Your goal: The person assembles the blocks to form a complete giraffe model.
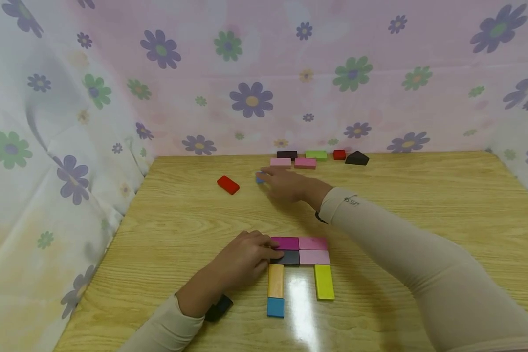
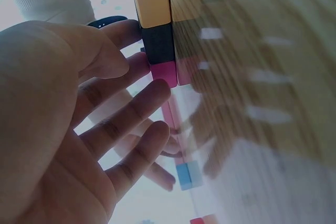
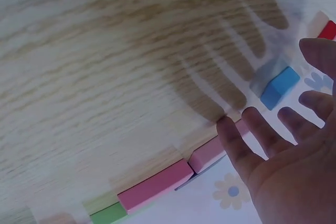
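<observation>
My left hand [image 1: 244, 256] rests its fingertips on the left ends of a magenta block [image 1: 287, 243] and a black block [image 1: 291, 258]. Pink [image 1: 313, 243] and light pink [image 1: 314, 257] blocks adjoin them on the right. Below stand a tan block [image 1: 275, 281], with a blue square block [image 1: 275, 307] at its end, and a yellow block [image 1: 323, 282]. Farther back, my right hand [image 1: 288, 185] reaches over a small blue block [image 3: 281, 87]. Its fingers are spread in the right wrist view, with the block just beyond the fingertips.
A red block [image 1: 228, 185] lies left of the right hand. Along the back curtain [image 1: 281, 63] sit black [image 1: 287, 155], green [image 1: 316, 155], small red [image 1: 339, 155] and black triangular [image 1: 357, 158] blocks. Light pink [image 1: 280, 162] and pink [image 1: 305, 164] ones lie in front.
</observation>
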A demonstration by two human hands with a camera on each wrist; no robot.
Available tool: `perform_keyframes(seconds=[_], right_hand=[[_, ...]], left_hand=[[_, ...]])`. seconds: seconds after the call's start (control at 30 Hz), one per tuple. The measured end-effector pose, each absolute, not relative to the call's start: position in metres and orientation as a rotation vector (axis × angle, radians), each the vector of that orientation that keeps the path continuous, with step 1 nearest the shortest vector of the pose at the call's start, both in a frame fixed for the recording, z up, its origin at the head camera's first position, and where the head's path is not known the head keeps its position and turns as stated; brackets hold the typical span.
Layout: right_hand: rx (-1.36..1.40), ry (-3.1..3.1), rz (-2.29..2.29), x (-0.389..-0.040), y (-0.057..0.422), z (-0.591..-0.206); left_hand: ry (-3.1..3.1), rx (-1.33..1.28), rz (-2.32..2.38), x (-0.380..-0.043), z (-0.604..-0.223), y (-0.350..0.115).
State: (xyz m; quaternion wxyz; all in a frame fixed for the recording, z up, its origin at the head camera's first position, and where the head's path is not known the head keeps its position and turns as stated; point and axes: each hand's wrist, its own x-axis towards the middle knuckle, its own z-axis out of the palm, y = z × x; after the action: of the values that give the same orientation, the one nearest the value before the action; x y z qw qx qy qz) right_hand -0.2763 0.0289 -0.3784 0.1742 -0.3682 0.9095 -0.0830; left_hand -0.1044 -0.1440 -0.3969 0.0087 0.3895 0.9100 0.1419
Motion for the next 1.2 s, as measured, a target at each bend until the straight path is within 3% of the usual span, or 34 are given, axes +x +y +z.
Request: perform_keyframes(seconds=[0.6,0.87,1.2], right_hand=[[-1.200,2.626,-0.073,-0.279,0.031,-0.371],[-1.026,2.676,-0.194,-0.280,0.044,-0.374],[-1.039,2.777,-0.304,-0.265,0.070,-0.382]], left_hand=[[2.855,1.214,0.443,-0.104,-0.399,-0.145],[2.853,1.200,0.438,-0.103,-0.397,-0.144],[2.849,1.182,0.432,-0.102,-0.397,-0.143]])
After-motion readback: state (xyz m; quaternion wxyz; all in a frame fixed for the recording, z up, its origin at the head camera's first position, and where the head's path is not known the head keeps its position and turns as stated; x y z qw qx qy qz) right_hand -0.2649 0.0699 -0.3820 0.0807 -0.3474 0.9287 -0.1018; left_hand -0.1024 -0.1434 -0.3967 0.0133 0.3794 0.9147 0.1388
